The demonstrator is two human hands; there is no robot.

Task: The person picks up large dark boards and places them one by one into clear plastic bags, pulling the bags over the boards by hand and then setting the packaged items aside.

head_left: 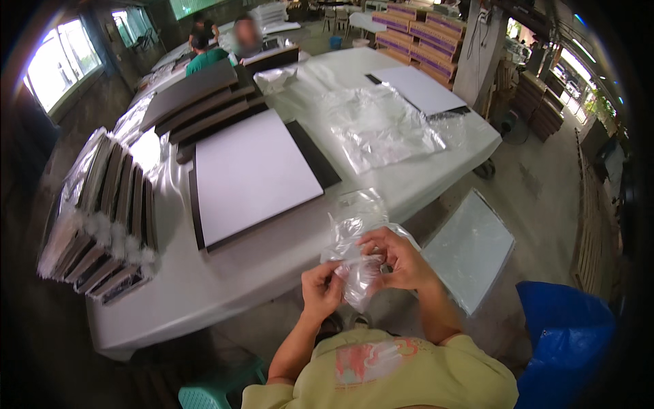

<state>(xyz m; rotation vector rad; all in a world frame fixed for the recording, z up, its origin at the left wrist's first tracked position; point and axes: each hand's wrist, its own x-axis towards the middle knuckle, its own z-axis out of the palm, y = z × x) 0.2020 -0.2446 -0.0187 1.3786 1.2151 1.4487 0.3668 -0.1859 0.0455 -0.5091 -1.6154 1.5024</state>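
At the table's near edge, a crumpled clear plastic bag [359,217] hangs between my hands. My left hand [322,289] pinches its left side between thumb and fingers. My right hand [398,258] grips the other side, its fingers curled over the film. Part of the bag rests up on the white-covered table [272,262] and part droops below my fingers. To the left of my hands a large white sheet [255,177] lies on a dark board [312,155] that shows beyond its edges.
Dark boards [197,102] are stacked behind the sheet; plastic-wrapped boards [109,198] stand piled at left. Loose plastic film [381,126] and another white sheet [422,88] lie farther right. A wrapped panel [470,249], a blue tarp [565,334] and a green stool [211,395] surround me. People work beyond.
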